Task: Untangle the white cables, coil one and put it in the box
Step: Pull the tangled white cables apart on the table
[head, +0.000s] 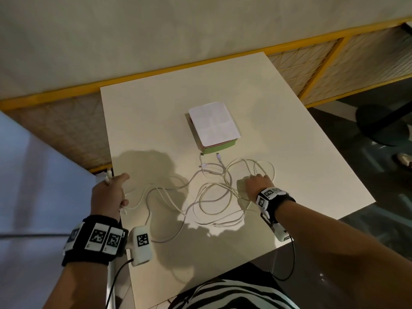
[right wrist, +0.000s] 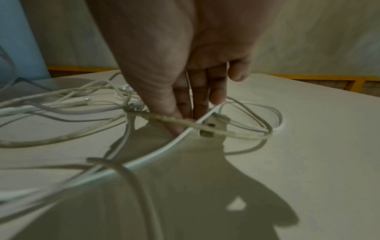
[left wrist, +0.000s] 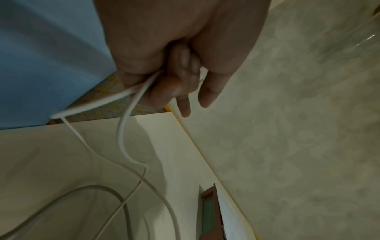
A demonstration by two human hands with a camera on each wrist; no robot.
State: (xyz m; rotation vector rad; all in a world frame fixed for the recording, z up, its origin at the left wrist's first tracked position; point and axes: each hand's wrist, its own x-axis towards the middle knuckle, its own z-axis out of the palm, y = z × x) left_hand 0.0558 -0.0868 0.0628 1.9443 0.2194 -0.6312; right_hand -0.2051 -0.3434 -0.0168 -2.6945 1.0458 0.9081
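- Fingers (left wrist: 174, 87) of the left hand (head: 108, 194) curl round two white strands at the table's near-left corner, thumb pointing forward; connector ends poke out above the fist, a grip that looks meant to anchor one end of the cables while the rest is worked loose.
- Across the near edge, the right hand (head: 256, 182) comes down on the tangle, its fingertips (right wrist: 197, 112) pointing straight down among the loops; the wrist view shows strands running in front of and between the fingers, but whether any strand is pinched cannot be told.
- Between the two hands the white cables (head: 207, 197) sprawl over the white table (head: 145, 121) in overlapping loops, the knotted part lying just left of the right hand and a slacker, wavy run leading back to the left fist.
- Just beyond the tangle, two connector ends (head: 218, 156) lie free on the table, pointing toward the box.
- Farther back, at mid-table, stands the green box (head: 219, 147), a white sheet of paper (head: 214, 123) resting over its top; no cable is in it.
- By this arrangement the untangling appears under way, with coiling and boxing not yet done.
- Behind the table, a yellow-framed partition (head: 200, 65) runs along the wall.
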